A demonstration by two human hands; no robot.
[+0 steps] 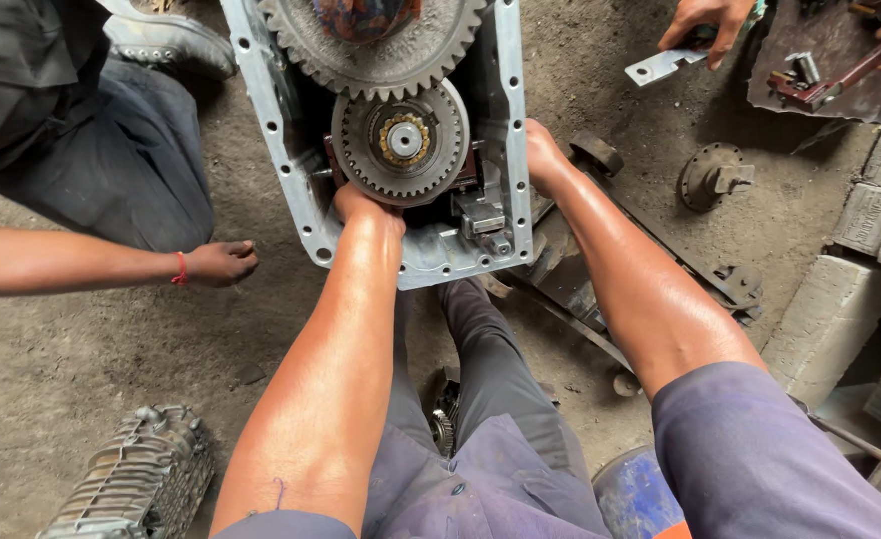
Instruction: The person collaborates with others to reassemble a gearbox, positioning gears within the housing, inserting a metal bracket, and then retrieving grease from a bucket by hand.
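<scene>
Both hands are working: left hand (365, 205) gripping the small gear (400, 142) underneath, right hand (540, 150) bracing the gearbox housing (515, 120); lifting evenly seems wise.

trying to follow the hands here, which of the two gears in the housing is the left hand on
The smaller gear, the one with the brass-coloured bearing at its centre. The left hand reaches in under its lower edge. The larger gear sits above it, farther from the hand, untouched.

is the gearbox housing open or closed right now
Open. The gearbox housing has no cover; its bolt-hole rim is bare and the gears inside are exposed.
</scene>
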